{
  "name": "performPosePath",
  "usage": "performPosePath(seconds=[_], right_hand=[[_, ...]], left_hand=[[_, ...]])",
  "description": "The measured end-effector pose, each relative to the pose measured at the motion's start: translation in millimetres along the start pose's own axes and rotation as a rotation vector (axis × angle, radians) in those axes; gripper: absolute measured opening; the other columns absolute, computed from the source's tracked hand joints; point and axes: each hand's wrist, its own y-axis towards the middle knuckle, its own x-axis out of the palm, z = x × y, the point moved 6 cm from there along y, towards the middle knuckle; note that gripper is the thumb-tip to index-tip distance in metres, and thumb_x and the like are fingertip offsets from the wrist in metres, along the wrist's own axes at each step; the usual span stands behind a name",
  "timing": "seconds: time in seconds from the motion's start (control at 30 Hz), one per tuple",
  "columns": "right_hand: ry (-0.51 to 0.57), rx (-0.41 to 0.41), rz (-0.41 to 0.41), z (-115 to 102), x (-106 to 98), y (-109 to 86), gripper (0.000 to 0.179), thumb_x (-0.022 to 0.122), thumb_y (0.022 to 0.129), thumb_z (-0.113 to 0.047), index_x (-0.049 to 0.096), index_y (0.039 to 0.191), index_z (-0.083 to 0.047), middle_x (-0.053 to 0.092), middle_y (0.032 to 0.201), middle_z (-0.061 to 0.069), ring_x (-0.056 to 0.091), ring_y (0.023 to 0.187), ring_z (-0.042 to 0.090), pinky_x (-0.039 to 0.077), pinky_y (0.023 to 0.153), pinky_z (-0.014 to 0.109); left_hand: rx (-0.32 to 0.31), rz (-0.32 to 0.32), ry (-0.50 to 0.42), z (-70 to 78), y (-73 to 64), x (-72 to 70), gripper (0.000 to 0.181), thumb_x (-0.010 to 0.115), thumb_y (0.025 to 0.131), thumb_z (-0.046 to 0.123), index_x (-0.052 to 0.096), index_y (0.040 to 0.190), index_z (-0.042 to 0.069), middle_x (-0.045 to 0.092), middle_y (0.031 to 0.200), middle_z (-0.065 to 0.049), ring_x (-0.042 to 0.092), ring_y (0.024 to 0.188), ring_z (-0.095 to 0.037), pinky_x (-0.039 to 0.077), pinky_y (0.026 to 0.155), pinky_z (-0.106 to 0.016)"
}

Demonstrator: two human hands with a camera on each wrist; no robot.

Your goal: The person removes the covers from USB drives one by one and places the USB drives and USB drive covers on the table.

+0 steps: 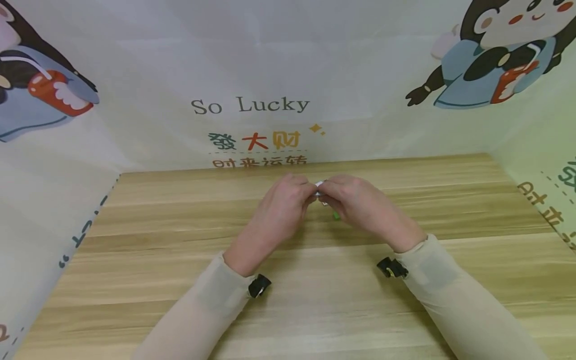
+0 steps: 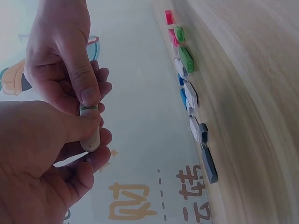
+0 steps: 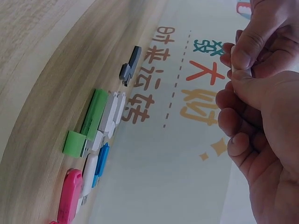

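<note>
My left hand [image 1: 282, 202] and right hand [image 1: 357, 204] meet above the far part of the table. Between their fingertips is a small white USB flash drive [image 2: 92, 135] with a rounded end and a thin green line across it. The left wrist view shows my left thumb and fingers pinching the rounded end, while my right thumb and fingers grip the other end. Fingers cover most of it in the right wrist view. Below lie USB drives and caps: green [image 3: 95, 113], pink [image 3: 70, 196], white [image 3: 109, 113], blue [image 3: 101, 164] and dark grey [image 3: 134, 60].
The wood-grain table [image 1: 180, 240] carries the row of drives near its far edge. A printed white backdrop [image 1: 256, 60] rises behind it, with side panels left and right. Black clips [image 1: 259, 286] sit at the sleeve cuffs.
</note>
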Motion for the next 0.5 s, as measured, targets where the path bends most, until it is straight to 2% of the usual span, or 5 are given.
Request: performPosePath(seconds=[0.5], right_hand=[[0.004, 0.023, -0.025, -0.5, -1.2, -0.2, 0.019, 0.075, 0.097, -0.001, 0.075, 0.116, 0.003, 0.077, 0.105, 0.014, 0.075, 0.099, 0.029, 0.061, 0.091, 0.041]], left_hand=[[-0.009, -0.027, 0.007, 0.2, 0.5, -0.1, 0.008, 0.074, 0.099, 0.006, 0.079, 0.103, 0.002, 0.069, 0.083, -0.007, 0.063, 0.082, -0.025, 0.053, 0.083, -0.037]])
